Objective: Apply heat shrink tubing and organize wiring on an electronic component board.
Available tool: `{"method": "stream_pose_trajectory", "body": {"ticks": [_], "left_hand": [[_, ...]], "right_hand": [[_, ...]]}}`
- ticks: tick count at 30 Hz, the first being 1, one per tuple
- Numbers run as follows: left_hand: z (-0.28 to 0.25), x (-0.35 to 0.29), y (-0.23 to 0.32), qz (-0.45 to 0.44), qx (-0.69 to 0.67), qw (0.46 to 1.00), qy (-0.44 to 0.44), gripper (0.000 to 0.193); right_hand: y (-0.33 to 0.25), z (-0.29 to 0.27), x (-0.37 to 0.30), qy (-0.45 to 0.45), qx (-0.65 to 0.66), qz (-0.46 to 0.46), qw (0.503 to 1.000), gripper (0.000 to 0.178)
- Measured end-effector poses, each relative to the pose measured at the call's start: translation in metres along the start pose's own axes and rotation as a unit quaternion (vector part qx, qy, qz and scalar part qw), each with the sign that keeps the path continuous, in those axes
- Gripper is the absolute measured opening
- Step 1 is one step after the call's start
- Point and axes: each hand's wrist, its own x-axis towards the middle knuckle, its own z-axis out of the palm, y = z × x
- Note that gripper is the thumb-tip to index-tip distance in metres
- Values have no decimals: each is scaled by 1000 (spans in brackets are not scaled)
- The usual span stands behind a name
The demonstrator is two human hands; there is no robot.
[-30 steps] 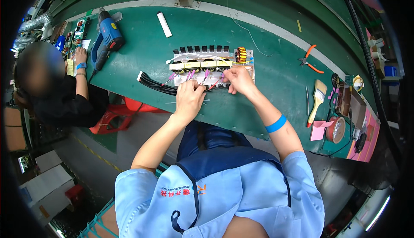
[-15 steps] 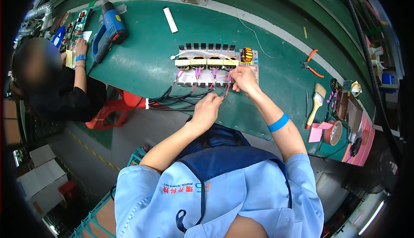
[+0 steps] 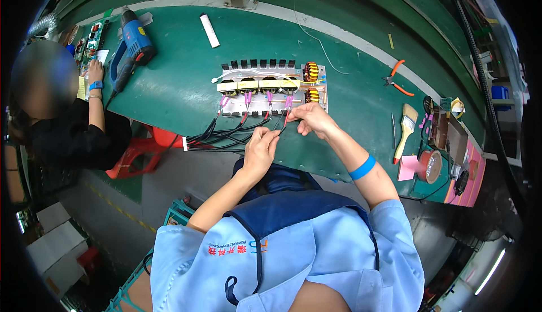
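A circuit board assembly (image 3: 322, 98) lies on the green bench in front of me, with black blocks along its edges, yellow-wrapped transformers (image 3: 228, 87) in the middle and copper toroid coils (image 3: 310, 71) at the right end. Purple sleeves (image 3: 248, 98) cover several wire joints on its near side. From there black cables (image 3: 210, 140) run to the left in a bundle. My left hand (image 3: 261, 151) is closed on a black cable below the board. Just right of it, my right hand (image 3: 311, 120) pinches the red wire (image 3: 286, 118) under the rightmost purple sleeve.
A blue heat gun (image 3: 135, 44) and a white tube (image 3: 209, 30) lie farther back. To the right are orange-handled cutters (image 3: 398, 79), a brush (image 3: 405, 131), a tape roll (image 3: 430, 166) and pink notes (image 3: 407, 168). A co-worker (image 3: 73, 114) sits at the left beside a red stool (image 3: 132, 159).
My right hand has come down from the purple sleeve to the wire below it, uncovering the lower toroid coil. The whole view has shifted slightly.
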Motion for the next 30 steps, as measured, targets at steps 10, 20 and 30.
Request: {"method": "stream_pose_trajectory", "body": {"ticks": [10, 20, 30], "left_hand": [[5, 0, -1, 83, 43, 995, -20, 19], [10, -4, -1, 77, 19, 997, -12, 23], [6, -4, -5, 74, 1, 997, -15, 22]], "right_hand": [[-16, 13, 20, 184, -143, -129, 964, 25], [-18, 10, 24, 110, 54, -37, 992, 16], [-25, 10, 18, 73, 55, 17, 996, 16]]}}
